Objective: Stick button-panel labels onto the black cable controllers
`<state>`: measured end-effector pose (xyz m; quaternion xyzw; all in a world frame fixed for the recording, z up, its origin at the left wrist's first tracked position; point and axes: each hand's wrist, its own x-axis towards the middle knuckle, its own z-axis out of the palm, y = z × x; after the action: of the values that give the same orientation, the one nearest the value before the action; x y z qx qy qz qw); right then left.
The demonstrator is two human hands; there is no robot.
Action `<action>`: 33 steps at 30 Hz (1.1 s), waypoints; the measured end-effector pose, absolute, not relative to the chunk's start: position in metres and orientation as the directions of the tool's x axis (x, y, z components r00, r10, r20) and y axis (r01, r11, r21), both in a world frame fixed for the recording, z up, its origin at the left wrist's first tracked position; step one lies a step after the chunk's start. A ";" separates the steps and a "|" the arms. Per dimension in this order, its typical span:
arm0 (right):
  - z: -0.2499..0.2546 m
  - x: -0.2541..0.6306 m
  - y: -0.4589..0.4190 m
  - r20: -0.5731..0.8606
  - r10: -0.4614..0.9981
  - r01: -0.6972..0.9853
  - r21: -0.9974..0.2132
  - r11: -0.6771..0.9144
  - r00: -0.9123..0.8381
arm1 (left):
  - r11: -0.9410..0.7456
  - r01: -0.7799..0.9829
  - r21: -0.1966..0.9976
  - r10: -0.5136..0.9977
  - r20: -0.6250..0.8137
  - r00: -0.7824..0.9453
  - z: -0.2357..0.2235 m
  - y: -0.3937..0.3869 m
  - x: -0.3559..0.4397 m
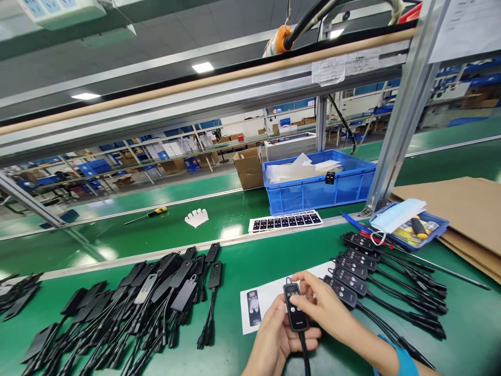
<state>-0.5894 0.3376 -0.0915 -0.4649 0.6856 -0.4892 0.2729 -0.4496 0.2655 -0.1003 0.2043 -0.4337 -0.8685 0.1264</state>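
Observation:
A black wired remote controller (296, 316) with a small hanging loop at its top lies in my left hand (272, 334), which is closed around its sides and back. Its cable runs down between the fingers. My right hand (326, 305) pinches the controller's upper part, the thumb on its button face and the fingers at its top right edge. Beneath both hands is a white label sheet (270, 295) bearing a dark printed label (254, 308) at its left end. Similar controllers (350, 279) with printed faces lie in a row to the right, cables pointing toward me.
A heap of black cabled controllers (156, 284) covers the left of the green bench. Behind are a label sheet (285, 221), a blue crate (321, 190) with papers, a white glove (196, 218) and a screwdriver (156, 211). At right sit a small tray (434, 230) and cardboard (465, 203).

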 end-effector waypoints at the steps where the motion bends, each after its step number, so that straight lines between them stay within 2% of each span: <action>1: -0.093 -0.586 0.338 0.094 -0.919 -0.356 -0.933 0.054 -0.384 | -0.589 0.046 0.807 -0.411 -0.250 -0.877 -0.100 0.265 -0.450; 4: -0.096 -0.577 0.339 0.063 -0.960 -0.199 -0.980 -0.008 -0.273 | -0.592 0.094 0.801 -0.488 -0.263 -0.833 -0.101 0.263 -0.452; 6: -0.096 -0.574 0.341 -0.017 -0.984 -0.014 -1.000 0.020 -0.178 | -0.598 0.141 0.789 -0.533 -0.260 -0.805 -0.101 0.263 -0.453; 8: -0.094 -0.574 0.342 -0.049 -0.989 0.045 -0.998 0.043 -0.138 | -0.606 0.156 0.780 -0.548 -0.266 -0.793 -0.102 0.263 -0.454; 13: -0.097 -0.580 0.341 0.078 -0.959 -0.286 -0.958 0.004 -0.274 | -0.550 0.124 0.826 -0.584 -0.274 -0.764 -0.118 0.264 -0.452; 17: -0.104 -0.578 0.340 0.142 -0.949 -0.430 -0.903 -0.008 -0.281 | -0.487 0.100 0.868 -0.631 -0.270 -0.727 -0.130 0.264 -0.452; 20: -0.103 -0.573 0.341 0.192 -0.937 -0.543 -0.840 -0.003 -0.292 | -0.549 0.158 0.821 -0.607 -0.262 -0.750 -0.124 0.261 -0.456; 23: -0.092 -0.574 0.342 0.272 -0.926 -0.703 -0.711 -0.010 -0.262 | -0.592 0.215 0.777 -0.537 -0.181 -0.824 -0.114 0.258 -0.457; 25: -0.079 -0.586 0.342 0.329 -0.905 -0.807 -0.590 0.027 -0.271 | -0.516 0.184 0.836 -0.484 -0.108 -0.869 -0.111 0.257 -0.456; 27: -0.066 -0.609 0.342 0.326 -0.880 -0.896 -0.395 0.204 -0.344 | -0.270 0.115 0.956 -0.491 -0.034 -0.871 -0.113 0.260 -0.453; 29: -0.057 -0.639 0.345 0.264 -0.850 -0.890 -0.145 0.433 -0.456 | 0.042 0.055 0.998 -0.524 0.069 -0.849 -0.120 0.267 -0.451; 31: -0.052 -0.667 0.351 0.236 -0.809 -0.837 -0.039 0.545 -0.538 | 0.228 0.066 0.971 -0.521 0.179 -0.834 -0.129 0.274 -0.452; 33: -0.052 -0.686 0.355 0.235 -0.780 -0.804 -0.011 0.595 -0.580 | 0.290 0.127 0.949 -0.493 0.262 -0.830 -0.140 0.280 -0.456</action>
<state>-0.6863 0.3551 -0.0519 -0.4464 0.8870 -0.0582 -0.1030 -0.4557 0.2797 -0.1400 0.1208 -0.7578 -0.5836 0.2656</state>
